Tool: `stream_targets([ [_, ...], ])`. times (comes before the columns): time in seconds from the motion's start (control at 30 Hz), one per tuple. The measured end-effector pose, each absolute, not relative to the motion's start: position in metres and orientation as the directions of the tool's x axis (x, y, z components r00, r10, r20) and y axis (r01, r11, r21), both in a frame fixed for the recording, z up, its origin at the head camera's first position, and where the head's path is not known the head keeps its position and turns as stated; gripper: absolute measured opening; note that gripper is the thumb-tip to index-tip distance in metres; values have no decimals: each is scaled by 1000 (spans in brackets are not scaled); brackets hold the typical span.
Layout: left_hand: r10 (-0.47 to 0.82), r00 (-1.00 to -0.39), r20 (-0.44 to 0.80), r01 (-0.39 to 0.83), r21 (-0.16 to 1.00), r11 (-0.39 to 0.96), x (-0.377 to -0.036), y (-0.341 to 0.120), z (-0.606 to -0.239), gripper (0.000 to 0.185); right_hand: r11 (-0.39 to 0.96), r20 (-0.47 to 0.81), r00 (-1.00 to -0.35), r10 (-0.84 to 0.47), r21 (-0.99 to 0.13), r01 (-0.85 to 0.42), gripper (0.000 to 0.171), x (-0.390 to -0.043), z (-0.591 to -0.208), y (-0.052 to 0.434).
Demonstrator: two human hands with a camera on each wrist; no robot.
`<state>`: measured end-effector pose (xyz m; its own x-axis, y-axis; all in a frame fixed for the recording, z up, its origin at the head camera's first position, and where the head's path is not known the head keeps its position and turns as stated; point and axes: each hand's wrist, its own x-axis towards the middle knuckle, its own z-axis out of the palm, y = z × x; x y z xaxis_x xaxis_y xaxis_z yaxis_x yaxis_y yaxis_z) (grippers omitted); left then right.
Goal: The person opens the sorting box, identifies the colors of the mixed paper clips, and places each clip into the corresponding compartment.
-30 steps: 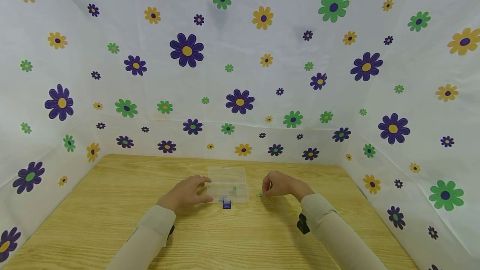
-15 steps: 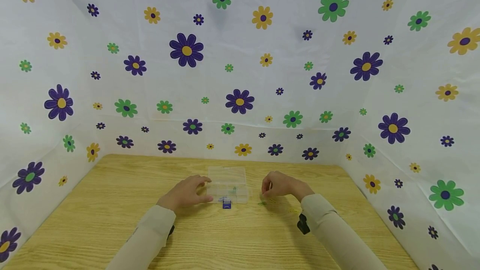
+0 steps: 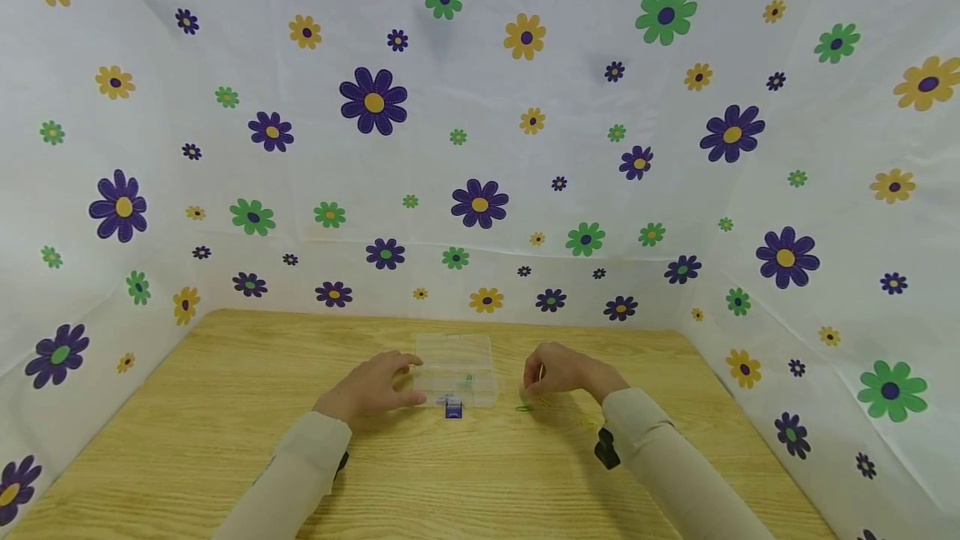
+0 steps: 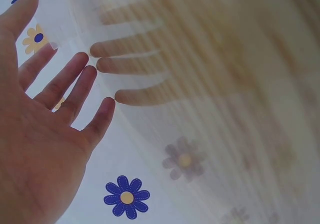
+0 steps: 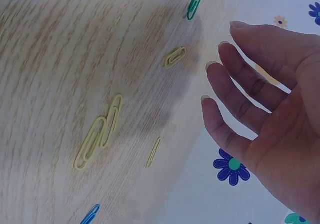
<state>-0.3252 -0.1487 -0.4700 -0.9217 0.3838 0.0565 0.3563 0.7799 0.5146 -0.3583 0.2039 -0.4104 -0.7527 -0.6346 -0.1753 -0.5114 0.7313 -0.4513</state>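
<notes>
My left hand (image 3: pixel 378 386) rests at the left side of a clear plastic box (image 3: pixel 480 398) with its lid raised, thumb and fingers extended at its edge. In the left wrist view the fingertips (image 4: pixel 106 103) meet their reflections on a glossy surface. My right hand (image 3: pixel 562 367), fingers loosely bent, hovers over paper clips right of the box, holding nothing visible. Nearest it lie a green paper clip (image 5: pixel 195 3) and a yellow paper clip (image 5: pixel 175 57). A pair of yellow paper clips (image 5: pixel 90 143) overlaps farther off, with a thinner yellow one (image 5: pixel 153 152) alongside.
A small dark blue piece (image 3: pixel 453 410) stands at the box's front. Inside the box a green paper clip (image 3: pixel 469 379) shows. A blue paper clip (image 5: pixel 91 214) lies on the wooden table (image 3: pixel 450 482). Flower-patterned cloth (image 3: pixel 435 157) encloses the back and sides.
The green paper clip under my right fingertips has come a little toward me and now lies free on the table. My left hand has stayed still at the box.
</notes>
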Motion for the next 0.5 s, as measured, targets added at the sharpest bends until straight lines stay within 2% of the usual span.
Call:
stream_targets([
  [0.5,421,-902,93,409,493,768,-329,-151,-473,69,735,-192,-748,-636,-446,-511,5,-358,-419,204],
])
